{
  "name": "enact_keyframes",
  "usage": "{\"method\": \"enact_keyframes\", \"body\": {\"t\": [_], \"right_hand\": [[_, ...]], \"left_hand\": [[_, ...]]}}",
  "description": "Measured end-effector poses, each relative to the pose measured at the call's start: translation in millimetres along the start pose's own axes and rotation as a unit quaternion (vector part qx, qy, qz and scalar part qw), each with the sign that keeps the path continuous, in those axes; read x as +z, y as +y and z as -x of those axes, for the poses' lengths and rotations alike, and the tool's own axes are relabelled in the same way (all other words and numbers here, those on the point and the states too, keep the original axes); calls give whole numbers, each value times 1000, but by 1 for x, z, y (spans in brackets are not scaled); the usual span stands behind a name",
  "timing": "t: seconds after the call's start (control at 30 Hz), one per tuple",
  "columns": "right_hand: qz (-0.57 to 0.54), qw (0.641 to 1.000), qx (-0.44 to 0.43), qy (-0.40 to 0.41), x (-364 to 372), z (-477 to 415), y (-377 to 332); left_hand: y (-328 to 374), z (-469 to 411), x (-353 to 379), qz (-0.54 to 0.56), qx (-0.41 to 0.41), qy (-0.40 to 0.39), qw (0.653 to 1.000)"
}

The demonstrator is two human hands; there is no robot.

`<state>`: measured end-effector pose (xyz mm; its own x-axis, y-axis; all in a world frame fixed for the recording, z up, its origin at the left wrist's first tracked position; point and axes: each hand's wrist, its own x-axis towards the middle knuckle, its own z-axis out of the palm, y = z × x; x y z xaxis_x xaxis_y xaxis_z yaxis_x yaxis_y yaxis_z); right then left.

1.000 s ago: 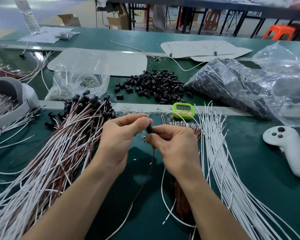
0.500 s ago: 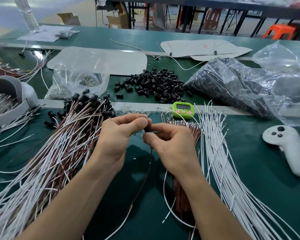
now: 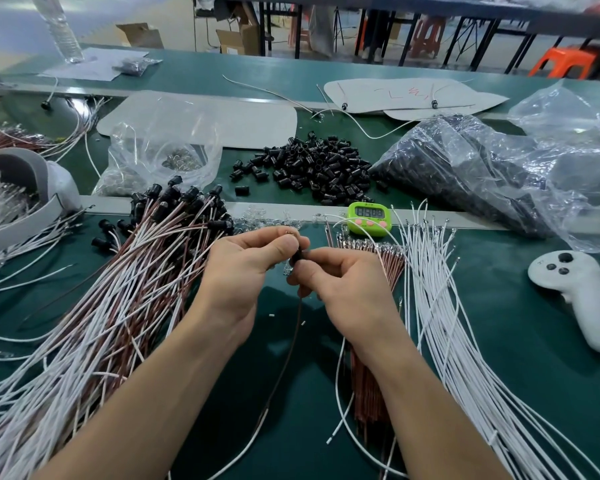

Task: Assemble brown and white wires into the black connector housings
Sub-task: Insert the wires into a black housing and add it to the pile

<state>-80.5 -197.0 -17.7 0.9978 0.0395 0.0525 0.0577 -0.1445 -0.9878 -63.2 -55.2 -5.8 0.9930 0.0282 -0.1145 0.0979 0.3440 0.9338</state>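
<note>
Two hands are counted, left hand and right hand, with one black housing held between them. One green timer, one white controller and one water bottle are seen. Loose housings and wires are uncountable.

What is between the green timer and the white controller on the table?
In the head view, a bunch of loose white wires lies between the green timer and the white controller, then a bare strip of green table.

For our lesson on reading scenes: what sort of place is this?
Probably a factory assembly bench: wires in heaps, a pile of housings, a timer, all on a long green table.
</note>
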Motion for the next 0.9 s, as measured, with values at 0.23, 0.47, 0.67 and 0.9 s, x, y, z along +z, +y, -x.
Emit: {"method": "enact_keyframes", "body": {"t": [0.23,0.47,0.67,0.9], "right_hand": [[178,973,-2,147,-21,-13,-4],[457,888,18,-56,-5,-34,-26],[496,867,8,-51,5,-41,-22],[92,989,33,107,-21,-33,-15]], "left_hand": [[1,-1,-1,-50,1,39,998],[4,-6,-7,-76,15,81,994],[-1,-10,-11,-133,41,79,987],[-8,-8,-7,-241,93,27,966]]}}
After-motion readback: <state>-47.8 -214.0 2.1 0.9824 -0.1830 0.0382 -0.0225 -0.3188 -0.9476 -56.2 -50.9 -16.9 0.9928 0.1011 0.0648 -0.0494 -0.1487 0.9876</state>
